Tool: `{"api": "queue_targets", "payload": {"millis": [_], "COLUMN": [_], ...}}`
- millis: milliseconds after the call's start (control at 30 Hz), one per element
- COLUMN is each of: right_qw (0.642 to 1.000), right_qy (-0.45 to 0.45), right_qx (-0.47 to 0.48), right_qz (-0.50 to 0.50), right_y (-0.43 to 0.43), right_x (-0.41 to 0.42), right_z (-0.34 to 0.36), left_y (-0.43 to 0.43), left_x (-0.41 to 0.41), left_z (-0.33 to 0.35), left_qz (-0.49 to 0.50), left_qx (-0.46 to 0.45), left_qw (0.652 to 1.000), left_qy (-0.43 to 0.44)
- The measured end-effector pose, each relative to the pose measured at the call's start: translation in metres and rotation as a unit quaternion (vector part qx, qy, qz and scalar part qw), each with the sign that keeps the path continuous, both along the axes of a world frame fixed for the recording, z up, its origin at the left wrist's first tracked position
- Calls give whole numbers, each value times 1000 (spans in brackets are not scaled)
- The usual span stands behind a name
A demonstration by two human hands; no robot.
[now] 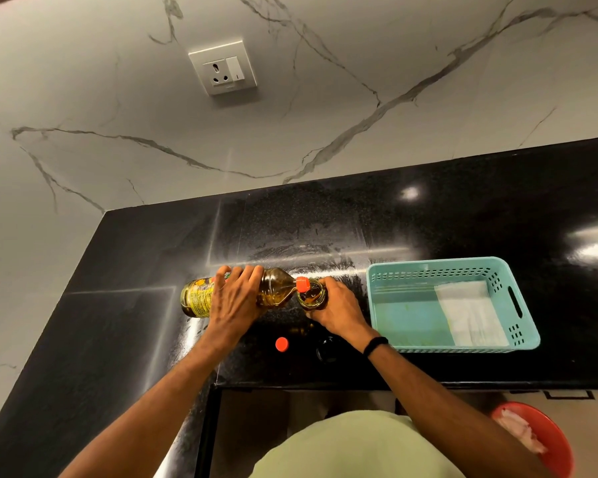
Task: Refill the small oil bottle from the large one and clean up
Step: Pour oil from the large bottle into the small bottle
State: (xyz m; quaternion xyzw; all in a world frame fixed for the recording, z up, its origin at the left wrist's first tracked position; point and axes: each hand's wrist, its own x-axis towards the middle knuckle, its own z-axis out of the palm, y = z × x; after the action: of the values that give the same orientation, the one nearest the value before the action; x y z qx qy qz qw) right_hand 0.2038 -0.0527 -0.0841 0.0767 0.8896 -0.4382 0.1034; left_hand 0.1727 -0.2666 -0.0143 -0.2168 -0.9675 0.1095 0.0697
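My left hand [233, 301] grips the large oil bottle [273, 288], which lies tipped on its side with its orange neck [301, 284] over the mouth of the small bottle [312, 294]. Golden oil shows in both. My right hand [339, 308] holds the small bottle upright on the black counter [428, 219]. An orange cap [281, 344] lies on the counter near the front edge, below my hands. A dark round lid [326, 350] lies beside it, partly hidden by my right wrist.
A teal plastic basket [518, 305] with a folded white cloth [470, 315] in it stands right of my hands. A red bin [546, 439] sits on the floor at lower right. A wall socket [223, 69] is on the marble wall.
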Motion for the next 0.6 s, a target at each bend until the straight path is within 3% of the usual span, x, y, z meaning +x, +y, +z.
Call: {"api": "queue_targets", "payload": {"millis": [600], "right_qw": [1000], "right_qy": [-2], "right_qx": [1], "right_qz": [0], "right_y": [1], "right_x": [1], "right_z": [2], "left_y": [0], "left_x": [1], "left_z": [-1], "left_qz": [8], "left_qx": [-11], "left_qw": [1000], "left_qy": [-10]}}
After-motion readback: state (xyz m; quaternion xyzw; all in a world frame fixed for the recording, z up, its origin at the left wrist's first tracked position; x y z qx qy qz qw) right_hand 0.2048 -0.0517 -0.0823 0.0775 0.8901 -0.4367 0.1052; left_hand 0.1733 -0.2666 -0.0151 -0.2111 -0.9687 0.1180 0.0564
